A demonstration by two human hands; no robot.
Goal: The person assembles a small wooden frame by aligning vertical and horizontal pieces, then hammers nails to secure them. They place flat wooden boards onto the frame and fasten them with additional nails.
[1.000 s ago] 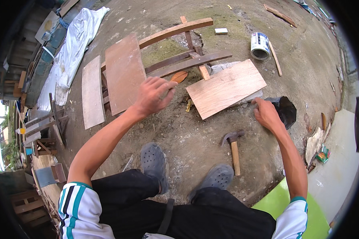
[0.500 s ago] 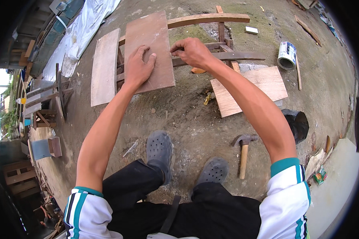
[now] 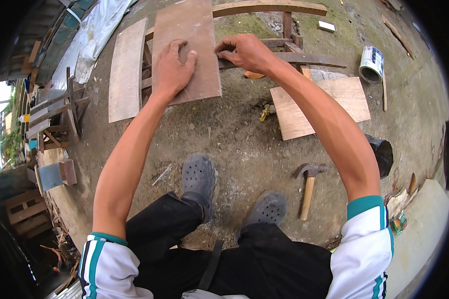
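Note:
My left hand (image 3: 175,70) lies on a brown wooden board (image 3: 197,27), fingers stretched over its face and thumb apart. At the right edge of that board, my right hand (image 3: 245,52) is closed in a pinch, its thumb and forefinger meeting close to the edge. Anything between those fingertips is too small or hidden to make out. The brown board rests across a wooden frame (image 3: 269,7) of slats on the ground. Left of it, a paler board (image 3: 126,70) lies across the same frame.
Near my feet, a hammer (image 3: 308,192) with a wooden handle lies on the dirt. A light plywood piece (image 3: 294,114) is partly behind my right forearm. Farther right are a paint can (image 3: 371,65), a black container (image 3: 381,154) and a white block (image 3: 326,26). Plastic sheeting (image 3: 87,42) spreads at upper left.
The view has shifted a little, so the boards and frame sit higher in it. My left hand stays on the brown board, and my right hand stays pinched at its edge.

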